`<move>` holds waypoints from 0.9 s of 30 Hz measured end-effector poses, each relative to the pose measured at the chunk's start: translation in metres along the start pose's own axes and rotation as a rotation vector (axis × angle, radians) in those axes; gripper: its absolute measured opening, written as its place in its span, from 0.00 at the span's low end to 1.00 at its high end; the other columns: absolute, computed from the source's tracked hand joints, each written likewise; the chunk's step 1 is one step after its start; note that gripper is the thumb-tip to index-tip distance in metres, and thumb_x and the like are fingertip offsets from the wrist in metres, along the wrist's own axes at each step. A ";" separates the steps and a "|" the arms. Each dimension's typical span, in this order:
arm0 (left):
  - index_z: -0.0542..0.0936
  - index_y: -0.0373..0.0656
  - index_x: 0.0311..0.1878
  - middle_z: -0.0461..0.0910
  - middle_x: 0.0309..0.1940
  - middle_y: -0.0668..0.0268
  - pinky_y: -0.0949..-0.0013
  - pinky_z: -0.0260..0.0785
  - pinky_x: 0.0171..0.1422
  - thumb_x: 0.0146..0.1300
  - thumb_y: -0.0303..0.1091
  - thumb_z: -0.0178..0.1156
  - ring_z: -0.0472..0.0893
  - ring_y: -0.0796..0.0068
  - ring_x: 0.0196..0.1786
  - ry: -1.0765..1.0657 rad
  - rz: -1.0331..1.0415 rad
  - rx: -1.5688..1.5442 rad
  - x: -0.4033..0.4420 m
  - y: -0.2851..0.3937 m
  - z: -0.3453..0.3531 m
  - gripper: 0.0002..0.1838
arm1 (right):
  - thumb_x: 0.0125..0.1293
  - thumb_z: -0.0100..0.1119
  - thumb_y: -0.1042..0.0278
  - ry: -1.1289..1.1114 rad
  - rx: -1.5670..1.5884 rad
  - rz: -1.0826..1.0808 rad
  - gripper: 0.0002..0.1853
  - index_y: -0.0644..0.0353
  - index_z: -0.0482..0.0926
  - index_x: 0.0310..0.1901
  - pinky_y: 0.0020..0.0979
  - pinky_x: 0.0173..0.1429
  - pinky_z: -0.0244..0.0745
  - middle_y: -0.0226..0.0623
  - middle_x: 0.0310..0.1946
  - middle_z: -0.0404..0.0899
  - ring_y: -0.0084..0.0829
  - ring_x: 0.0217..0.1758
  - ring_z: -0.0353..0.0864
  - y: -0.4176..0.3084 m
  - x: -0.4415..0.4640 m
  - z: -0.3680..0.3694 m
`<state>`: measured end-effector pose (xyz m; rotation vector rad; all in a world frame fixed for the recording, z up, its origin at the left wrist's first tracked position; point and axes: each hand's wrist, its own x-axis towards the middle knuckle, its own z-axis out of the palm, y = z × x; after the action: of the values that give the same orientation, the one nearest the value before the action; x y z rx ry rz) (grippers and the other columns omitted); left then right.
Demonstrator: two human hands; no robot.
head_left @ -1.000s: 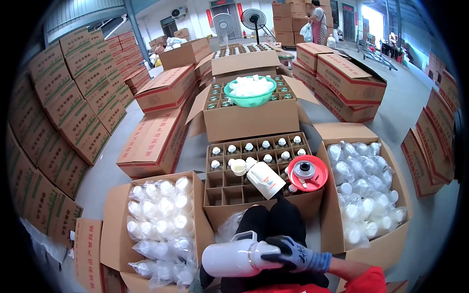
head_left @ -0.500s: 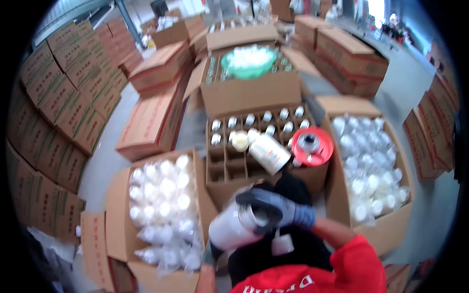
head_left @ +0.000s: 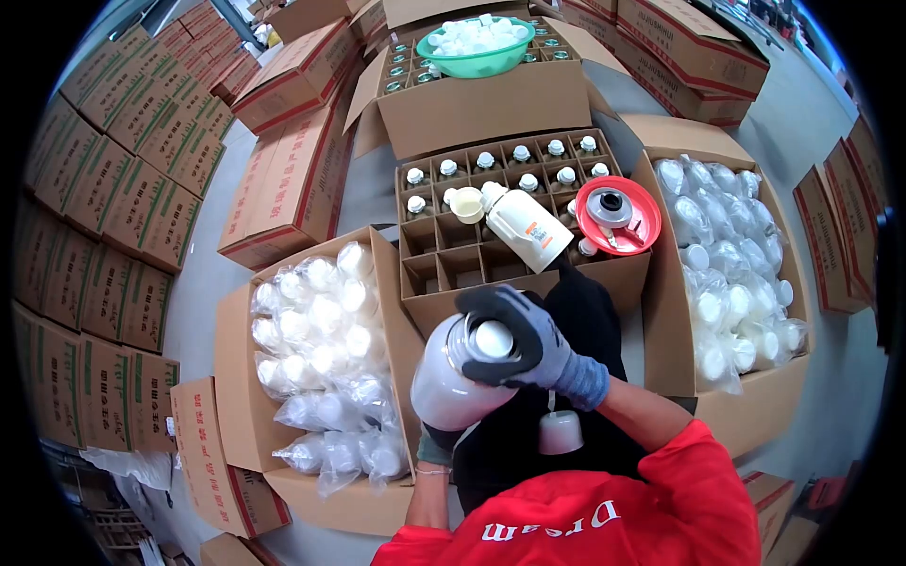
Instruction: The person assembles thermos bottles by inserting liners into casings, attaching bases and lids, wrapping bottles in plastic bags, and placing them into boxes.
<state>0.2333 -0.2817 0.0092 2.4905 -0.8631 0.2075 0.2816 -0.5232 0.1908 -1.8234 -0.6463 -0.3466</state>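
Observation:
A large white bottle (head_left: pixel 444 382) is tilted over my lap, its neck toward the upper right. My right hand (head_left: pixel 528 340), in a grey-blue glove, is closed around the neck, with a round white piece between thumb and fingers. My left hand (head_left: pixel 436 447), in a dark glove, holds the bottle's lower end from below; its fingers are mostly hidden. Below my right hand hangs a small white cup (head_left: pixel 562 432). Ahead, a white jug (head_left: pixel 530 229) with a label and a cream scoop (head_left: pixel 466 205) lie on a divided carton (head_left: pixel 528 300) of white-capped bottles.
A red dish (head_left: pixel 618 215) with a grey round part sits on the carton's right side. Open boxes of plastic-wrapped white items stand left (head_left: pixel 250 396) and right (head_left: pixel 670 330). Behind is a green basin (head_left: pixel 478 62) of white caps. Stacked cartons (head_left: pixel 123 212) line the left.
The view has tipped downward. The large bottle has turned more upright, and my right hand has moved from its side to around its neck. The small cup now hangs below that hand.

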 end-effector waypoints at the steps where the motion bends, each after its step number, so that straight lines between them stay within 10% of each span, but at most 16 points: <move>1: 0.71 0.43 0.65 0.75 0.59 0.59 0.59 0.61 0.70 0.60 0.40 0.65 0.72 0.60 0.63 -0.003 0.000 0.006 0.007 0.002 -0.001 0.30 | 0.50 0.75 0.58 -0.023 0.044 -0.013 0.36 0.61 0.72 0.60 0.37 0.61 0.71 0.44 0.52 0.75 0.42 0.55 0.76 0.000 -0.003 0.003; 17: 0.73 0.42 0.62 0.76 0.57 0.58 0.60 0.64 0.66 0.58 0.38 0.66 0.75 0.60 0.59 -0.005 -0.132 -0.112 -0.031 -0.005 -0.005 0.29 | 0.47 0.78 0.65 0.015 0.558 0.152 0.51 0.63 0.57 0.70 0.34 0.73 0.57 0.43 0.64 0.67 0.33 0.69 0.65 0.009 -0.027 0.014; 27: 0.74 0.42 0.61 0.77 0.55 0.57 0.61 0.66 0.62 0.57 0.37 0.67 0.76 0.60 0.57 0.046 -0.272 -0.316 0.016 0.013 -0.009 0.28 | 0.52 0.69 0.57 -0.342 -0.365 0.315 0.48 0.70 0.56 0.70 0.47 0.75 0.54 0.60 0.65 0.62 0.55 0.69 0.62 0.003 -0.197 0.008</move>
<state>0.2379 -0.2949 0.0267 2.2630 -0.4864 0.0315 0.1238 -0.5678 0.0817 -2.3242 -0.5367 0.0685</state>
